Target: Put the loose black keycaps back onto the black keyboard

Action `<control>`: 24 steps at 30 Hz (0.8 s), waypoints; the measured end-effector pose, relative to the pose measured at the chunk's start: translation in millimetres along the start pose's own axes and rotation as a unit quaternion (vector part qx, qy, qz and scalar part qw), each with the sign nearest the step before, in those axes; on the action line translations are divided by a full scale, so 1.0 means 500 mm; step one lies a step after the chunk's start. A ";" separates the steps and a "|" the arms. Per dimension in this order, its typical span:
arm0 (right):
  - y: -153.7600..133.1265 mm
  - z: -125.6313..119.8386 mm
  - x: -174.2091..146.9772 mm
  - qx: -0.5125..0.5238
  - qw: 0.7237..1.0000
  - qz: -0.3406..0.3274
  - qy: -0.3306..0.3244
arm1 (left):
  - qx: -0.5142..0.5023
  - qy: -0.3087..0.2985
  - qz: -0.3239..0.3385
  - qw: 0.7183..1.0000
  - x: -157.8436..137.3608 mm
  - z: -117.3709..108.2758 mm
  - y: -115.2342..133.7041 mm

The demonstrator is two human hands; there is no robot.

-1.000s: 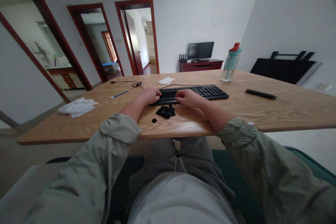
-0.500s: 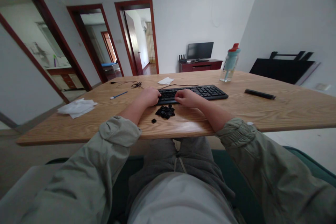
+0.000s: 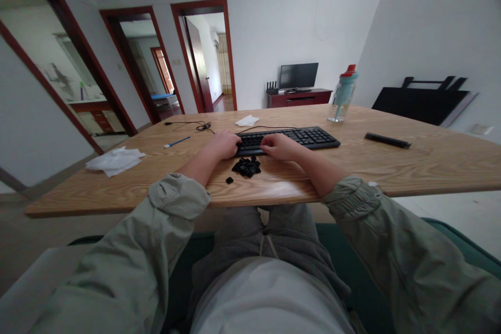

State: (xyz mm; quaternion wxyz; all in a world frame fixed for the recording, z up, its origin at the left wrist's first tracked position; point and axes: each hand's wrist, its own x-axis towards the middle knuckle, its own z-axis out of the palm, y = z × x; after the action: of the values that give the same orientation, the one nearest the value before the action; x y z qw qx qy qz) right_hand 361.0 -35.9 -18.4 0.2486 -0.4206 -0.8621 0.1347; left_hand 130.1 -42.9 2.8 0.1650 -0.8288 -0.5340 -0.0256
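Loose keycap (image 3: 229, 180): lay alone on the worktop (image 3: 391, 167), as before.
Keycap pile (image 3: 246, 166): unmoved, just before the keyboard (image 3: 287, 139).
Left hand (image 3: 223, 144): stayed curled on the keyboard's left end; grip unclear.
Right hand (image 3: 279, 147): fingers bent on the keys, barely shifted; any hold probably hidden.

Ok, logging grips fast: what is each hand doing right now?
Left hand: curled on the left end of the keyboard; whether it holds anything cannot be told.
Right hand: curled on the keys; grip cannot be told.
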 end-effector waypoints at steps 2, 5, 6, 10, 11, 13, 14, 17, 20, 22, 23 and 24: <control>-0.004 -0.002 -0.001 -0.004 1.000 0.008 -0.003 | -0.013 0.002 -0.009 1.000 0.000 0.002 -0.002; -0.009 -0.004 0.000 -0.005 1.000 0.011 -0.004 | -0.027 0.013 -0.007 1.000 0.000 0.006 -0.005; -0.010 -0.004 0.000 -0.006 1.000 0.010 -0.004 | -0.026 0.014 -0.005 1.000 0.000 0.007 -0.006; -0.009 -0.004 0.000 -0.008 1.000 0.011 -0.004 | -0.020 0.011 0.004 1.000 -0.001 0.007 -0.007; -0.008 -0.003 0.000 -0.008 1.000 0.011 -0.004 | -0.019 0.009 0.008 1.000 -0.001 0.007 -0.006; -0.005 -0.002 0.000 -0.008 1.000 0.007 -0.004 | -0.014 0.005 0.017 1.000 0.000 0.007 -0.004; -0.003 -0.001 0.000 -0.008 1.000 0.004 -0.004 | -0.011 0.002 0.023 1.000 0.001 0.007 -0.003; 0.002 0.001 0.001 -0.005 1.000 0.001 -0.006 | -0.004 -0.005 0.023 1.000 0.003 0.004 0.004; 0.003 0.002 0.003 -0.009 1.000 0.003 -0.006 | 0.005 -0.011 0.002 1.000 0.003 -0.002 0.009; 0.002 0.002 0.003 -0.011 1.000 0.010 -0.006 | 0.008 -0.013 -0.005 1.000 0.002 -0.005 0.010; 0.000 0.001 0.003 -0.010 1.000 0.013 -0.006 | 0.010 -0.012 -0.007 1.000 0.002 -0.005 0.010; -0.001 0.000 0.002 -0.008 1.000 0.015 -0.007 | 0.012 -0.009 -0.011 1.000 0.001 -0.005 0.009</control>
State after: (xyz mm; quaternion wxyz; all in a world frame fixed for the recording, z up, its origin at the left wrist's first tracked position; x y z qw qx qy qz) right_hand 360.0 -35.3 -18.0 0.2367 -0.4344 -0.8586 0.1342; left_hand 134.8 -44.9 4.0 0.1697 -0.8213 -0.5445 -0.0136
